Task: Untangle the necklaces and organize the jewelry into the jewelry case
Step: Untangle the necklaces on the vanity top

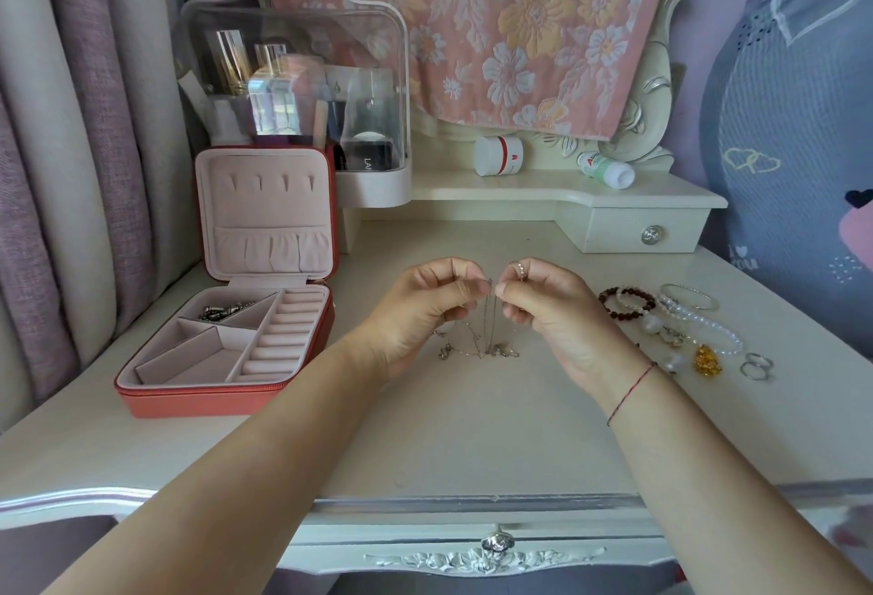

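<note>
While the open jewelry case sits off to the left on the dressing table, the left hand and right hand meet above the tabletop, each pinching the tangled necklaces between thumb and fingertips. The thin chains hang between both hands, pendants trailing onto the table just below. Bracelets and rings lie well right of the right hand.

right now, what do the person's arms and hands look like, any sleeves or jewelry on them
No sleeves show; both arms are bare to the picture's edge. The right hand has a thin red string round its wrist and a small metal ring on one finger. The left hand shows no ring, band or watch.
</note>
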Available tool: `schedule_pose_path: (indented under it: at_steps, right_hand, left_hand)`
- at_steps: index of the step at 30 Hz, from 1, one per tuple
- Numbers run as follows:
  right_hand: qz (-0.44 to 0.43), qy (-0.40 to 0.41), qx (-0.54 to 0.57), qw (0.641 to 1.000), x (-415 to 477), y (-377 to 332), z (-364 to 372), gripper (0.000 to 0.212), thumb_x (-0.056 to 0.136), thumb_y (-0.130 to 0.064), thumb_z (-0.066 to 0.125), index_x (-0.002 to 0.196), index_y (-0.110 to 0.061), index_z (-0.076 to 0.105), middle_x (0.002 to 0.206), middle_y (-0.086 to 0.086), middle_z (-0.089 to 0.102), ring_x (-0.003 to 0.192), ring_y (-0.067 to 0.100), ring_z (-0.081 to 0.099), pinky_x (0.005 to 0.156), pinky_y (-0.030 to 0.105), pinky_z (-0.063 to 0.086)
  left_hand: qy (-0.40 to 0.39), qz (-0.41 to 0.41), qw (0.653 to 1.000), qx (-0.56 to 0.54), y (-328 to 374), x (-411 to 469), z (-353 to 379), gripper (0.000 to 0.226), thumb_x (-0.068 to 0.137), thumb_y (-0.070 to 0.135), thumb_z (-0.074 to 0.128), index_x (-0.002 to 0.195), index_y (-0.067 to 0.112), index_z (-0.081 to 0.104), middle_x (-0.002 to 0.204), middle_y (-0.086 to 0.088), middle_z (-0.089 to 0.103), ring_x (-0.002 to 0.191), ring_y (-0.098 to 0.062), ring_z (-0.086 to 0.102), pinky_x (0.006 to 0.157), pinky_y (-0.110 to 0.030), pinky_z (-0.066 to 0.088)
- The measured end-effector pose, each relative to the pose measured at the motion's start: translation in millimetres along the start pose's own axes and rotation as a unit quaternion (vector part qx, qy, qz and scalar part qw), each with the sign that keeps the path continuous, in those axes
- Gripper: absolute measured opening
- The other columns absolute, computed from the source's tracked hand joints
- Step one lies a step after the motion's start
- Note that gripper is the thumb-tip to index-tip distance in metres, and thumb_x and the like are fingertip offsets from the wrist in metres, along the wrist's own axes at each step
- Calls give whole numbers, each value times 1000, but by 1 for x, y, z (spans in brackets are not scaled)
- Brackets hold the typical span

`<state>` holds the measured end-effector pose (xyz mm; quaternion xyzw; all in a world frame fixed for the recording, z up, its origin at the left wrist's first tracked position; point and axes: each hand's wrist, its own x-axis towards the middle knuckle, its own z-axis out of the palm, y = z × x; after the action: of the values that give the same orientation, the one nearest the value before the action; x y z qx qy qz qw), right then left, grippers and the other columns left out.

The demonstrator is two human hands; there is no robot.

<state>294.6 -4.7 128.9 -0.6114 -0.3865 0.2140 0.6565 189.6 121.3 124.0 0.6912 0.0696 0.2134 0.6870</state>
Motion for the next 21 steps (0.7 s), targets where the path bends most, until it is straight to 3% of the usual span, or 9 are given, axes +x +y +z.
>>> schedule_pose_path:
  at_steps: [10,13,21]
  right_hand:
    - [7,-15,-26,1000,0,2,-2,15,82,-18,66,68,-21,65,67,-6,53,69,11,50,79,31,40]
    - [20,-28,2,999,1,0,-1,10,73,-25,62,63,-22,64,65,-4,53,66,10,50,75,29,39]
    - [35,-40,85,995,2,1,0,7,73,-20,58,70,-14,61,65,-5,56,60,7,52,63,18,45]
  left_hand:
    - [-16,7,1000,15,-1,0,0,8,76,21,65,82,17,63,69,12,59,67,-2,50,70,-20,39]
    - [-27,6,1000,9,0,-1,1,4,76,20,64,79,19,63,66,14,58,66,-2,50,70,-21,37]
    - [-35,-4,999,-36,0,0,2,5,75,17,62,80,19,63,69,9,59,68,-7,50,73,-22,39]
